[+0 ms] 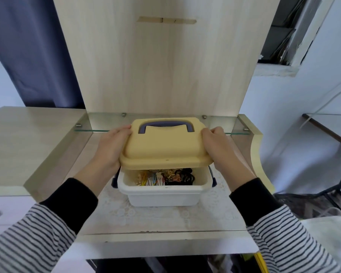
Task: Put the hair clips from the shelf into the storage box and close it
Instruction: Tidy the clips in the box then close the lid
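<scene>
Over box [159,196] holding hair clips [161,179], left hand [110,146] and right hand [219,146] grip lid [165,148]

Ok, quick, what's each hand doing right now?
Left hand: grips the left edge of the yellow lid.
Right hand: grips its right edge.

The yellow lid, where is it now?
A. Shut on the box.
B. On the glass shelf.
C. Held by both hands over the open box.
C: the left hand and the right hand grip the yellow lid by its sides, and hair clips show in the gap above the white box.
</scene>
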`<state>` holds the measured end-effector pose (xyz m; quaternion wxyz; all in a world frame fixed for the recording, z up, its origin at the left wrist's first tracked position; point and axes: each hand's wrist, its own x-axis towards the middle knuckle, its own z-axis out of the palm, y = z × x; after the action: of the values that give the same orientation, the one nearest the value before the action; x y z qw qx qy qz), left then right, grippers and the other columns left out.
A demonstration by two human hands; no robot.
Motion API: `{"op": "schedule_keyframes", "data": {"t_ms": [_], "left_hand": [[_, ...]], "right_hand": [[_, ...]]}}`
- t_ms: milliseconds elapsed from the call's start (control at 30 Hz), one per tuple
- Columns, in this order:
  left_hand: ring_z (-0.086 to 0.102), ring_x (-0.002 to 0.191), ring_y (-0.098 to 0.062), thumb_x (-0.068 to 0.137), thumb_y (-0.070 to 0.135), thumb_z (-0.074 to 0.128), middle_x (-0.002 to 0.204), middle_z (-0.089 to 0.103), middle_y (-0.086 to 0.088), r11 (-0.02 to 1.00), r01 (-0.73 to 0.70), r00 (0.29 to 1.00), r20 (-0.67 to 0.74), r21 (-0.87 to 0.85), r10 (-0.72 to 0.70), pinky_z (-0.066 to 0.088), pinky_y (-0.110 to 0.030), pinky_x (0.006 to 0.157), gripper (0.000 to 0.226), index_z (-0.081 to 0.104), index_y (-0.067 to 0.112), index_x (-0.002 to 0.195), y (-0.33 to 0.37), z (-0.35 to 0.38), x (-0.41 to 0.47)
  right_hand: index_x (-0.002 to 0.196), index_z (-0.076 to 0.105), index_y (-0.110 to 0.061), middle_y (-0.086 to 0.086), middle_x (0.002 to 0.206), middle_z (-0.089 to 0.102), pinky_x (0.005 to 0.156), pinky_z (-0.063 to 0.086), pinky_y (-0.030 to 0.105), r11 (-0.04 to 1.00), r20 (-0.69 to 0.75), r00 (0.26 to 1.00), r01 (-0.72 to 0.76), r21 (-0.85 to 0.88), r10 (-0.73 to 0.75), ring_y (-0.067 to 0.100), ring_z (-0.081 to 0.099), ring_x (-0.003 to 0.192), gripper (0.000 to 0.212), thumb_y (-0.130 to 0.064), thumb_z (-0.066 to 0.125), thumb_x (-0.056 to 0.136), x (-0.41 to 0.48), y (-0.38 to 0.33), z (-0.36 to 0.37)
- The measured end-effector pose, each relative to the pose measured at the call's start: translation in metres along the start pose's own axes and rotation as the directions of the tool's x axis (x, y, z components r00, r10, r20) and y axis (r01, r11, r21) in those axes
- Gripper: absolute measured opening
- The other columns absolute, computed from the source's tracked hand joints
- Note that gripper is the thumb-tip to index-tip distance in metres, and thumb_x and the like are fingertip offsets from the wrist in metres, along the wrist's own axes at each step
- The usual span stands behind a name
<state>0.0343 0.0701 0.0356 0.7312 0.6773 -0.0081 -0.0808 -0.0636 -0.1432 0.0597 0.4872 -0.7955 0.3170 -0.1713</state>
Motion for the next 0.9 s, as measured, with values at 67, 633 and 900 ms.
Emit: {"op": "schedule_keyframes", "data": {"t_ms": [67, 633, 900], "left_hand": [[0.062, 0.099, -0.018, 0.090, 0.028, 0.058, 0.109, 0.067, 0.001, 1.000, -0.002, 1.000, -0.002, 0.022, 0.002, 0.053, -0.034, 0.073, 0.030, 0.065, 0.024, 0.119, -0.006, -0.005, -0.008], [0.060, 0.095, -0.014, 0.088, 0.029, 0.064, 0.108, 0.065, 0.004, 0.999, 0.043, 0.999, -0.022, -0.016, -0.043, 0.048, -0.030, 0.069, 0.025, 0.062, 0.027, 0.113, -0.033, -0.015, -0.033], [0.059, 0.104, -0.016, 0.088, 0.028, 0.064, 0.119, 0.062, 0.001, 1.000, -0.011, 0.999, -0.031, 0.011, 0.011, 0.049, -0.031, 0.080, 0.043, 0.057, 0.019, 0.129, -0.039, -0.012, -0.034]], "right_hand": [[0.100, 0.044, -0.013, 0.011, 0.111, 0.054, 0.086, 0.043, 0.042, 0.998, 0.005, 1.000, -0.025, 0.049, 0.025, 0.031, 0.050, 0.106, 0.018, -0.027, 0.037, 0.091, -0.006, 0.001, 0.006], [0.088, 0.039, -0.021, 0.009, 0.107, 0.047, 0.084, 0.043, 0.047, 0.992, 0.052, 0.992, -0.117, 0.039, 0.115, 0.030, 0.044, 0.107, 0.021, -0.008, 0.027, 0.078, -0.029, 0.005, 0.008], [0.102, 0.040, -0.014, 0.006, 0.088, 0.044, 0.062, 0.037, 0.031, 0.988, 0.114, 0.985, -0.137, 0.076, 0.128, 0.020, 0.041, 0.074, 0.024, -0.003, 0.027, 0.084, -0.033, 0.015, 0.002]]}}
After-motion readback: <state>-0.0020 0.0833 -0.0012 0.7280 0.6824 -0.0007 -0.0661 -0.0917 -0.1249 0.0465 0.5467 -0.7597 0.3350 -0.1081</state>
